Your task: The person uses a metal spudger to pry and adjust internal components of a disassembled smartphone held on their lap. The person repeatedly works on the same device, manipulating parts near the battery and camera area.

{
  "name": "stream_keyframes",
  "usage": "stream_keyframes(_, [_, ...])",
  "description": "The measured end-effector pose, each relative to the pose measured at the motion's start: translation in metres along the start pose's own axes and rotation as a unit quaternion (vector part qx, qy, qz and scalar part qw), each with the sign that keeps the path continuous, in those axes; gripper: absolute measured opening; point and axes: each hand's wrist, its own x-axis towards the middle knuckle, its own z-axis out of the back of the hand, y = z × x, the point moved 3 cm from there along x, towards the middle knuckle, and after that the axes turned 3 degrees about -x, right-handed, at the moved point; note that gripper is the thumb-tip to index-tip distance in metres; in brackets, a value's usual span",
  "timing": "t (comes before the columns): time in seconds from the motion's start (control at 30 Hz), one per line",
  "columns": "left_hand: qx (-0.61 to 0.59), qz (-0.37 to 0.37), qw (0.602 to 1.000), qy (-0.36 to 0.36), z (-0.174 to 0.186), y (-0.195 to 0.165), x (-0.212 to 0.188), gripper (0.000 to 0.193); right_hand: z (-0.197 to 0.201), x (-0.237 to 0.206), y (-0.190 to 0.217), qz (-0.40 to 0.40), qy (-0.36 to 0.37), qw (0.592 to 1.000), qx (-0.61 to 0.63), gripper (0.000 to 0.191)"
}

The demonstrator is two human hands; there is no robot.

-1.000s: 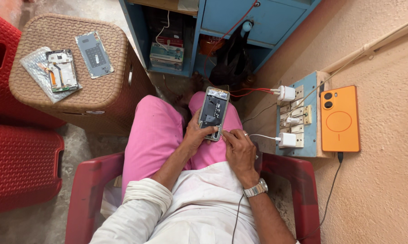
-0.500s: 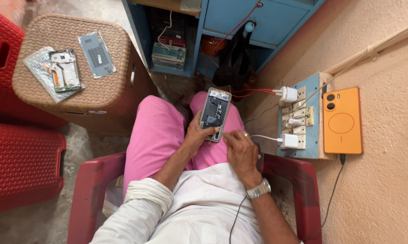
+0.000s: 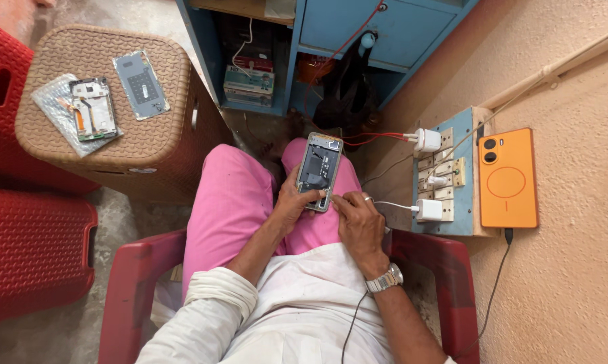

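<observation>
Showing 2 hands: left hand [image 3: 292, 204], right hand [image 3: 359, 226]. 1 opened phone [image 3: 319, 171], 1 orange phone [image 3: 507, 179], 2 chargers [image 3: 427, 140] [image 3: 429, 210], 2 phone parts [image 3: 92, 108] [image 3: 141, 85] lying on 1 wicker stool [image 3: 157, 145].

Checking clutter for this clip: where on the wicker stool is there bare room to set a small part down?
The wicker stool is bare along its near edge and right side, beside the grey back cover. Its left half is crowded by the phone frame on its plastic bag.

Opened phone [image 3: 319, 170], back off, over lap.
</observation>
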Motion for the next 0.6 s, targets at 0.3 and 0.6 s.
stream_keyframes(0.3, [-0.018, -0.003, 1.000, 0.011, -0.0014, -0.0015, -0.0006, 0.082, 0.0005, -0.0020, 0.0007, -0.006, 0.017, 1.000, 0.002, 0.015])
stream_keyframes(0.6, [-0.017, -0.016, 1.000, 0.007, -0.0017, -0.0012, -0.0006, 0.081, 0.0002, -0.0067, 0.0013, -0.006, 0.006, 1.000, 0.017, 0.016])
